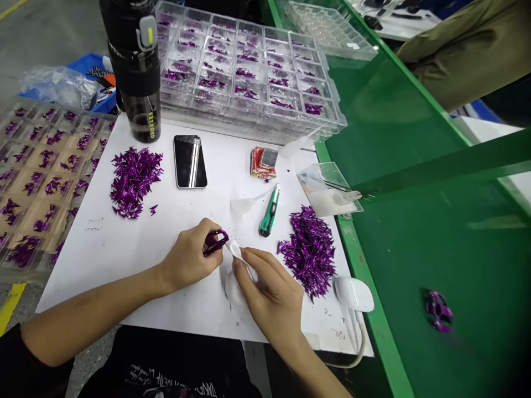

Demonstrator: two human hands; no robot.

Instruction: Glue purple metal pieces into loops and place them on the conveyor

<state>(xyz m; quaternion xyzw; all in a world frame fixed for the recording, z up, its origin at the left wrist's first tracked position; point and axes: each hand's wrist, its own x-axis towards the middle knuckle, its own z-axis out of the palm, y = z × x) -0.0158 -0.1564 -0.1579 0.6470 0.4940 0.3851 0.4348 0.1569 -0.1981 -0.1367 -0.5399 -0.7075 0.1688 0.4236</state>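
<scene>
My left hand [193, 251] is closed on a shiny purple frame-like part [215, 242] with openings in it, held just above the white board [174, 304]. My right hand [271, 293] pinches a white folded strip [234, 249], whose tip meets or nearly meets the purple part. Under my right fingers lies more white material [234, 290], partly hidden. A heap of small pointed purple pieces [311, 251] lies to the right of my right hand, and another such heap [135, 179] is at the board's left. A green utility knife [270, 213] lies beyond my hands.
A phone [189, 161], a dark bottle [139, 83], a small red box [258, 163] and a clear tray [329, 199] stand beyond my hands. Compartment boxes [249, 119] are stacked behind. A white mouse-shaped device [354, 293] sits right; a purple car-shaped shell [438, 310] lies on the green surface.
</scene>
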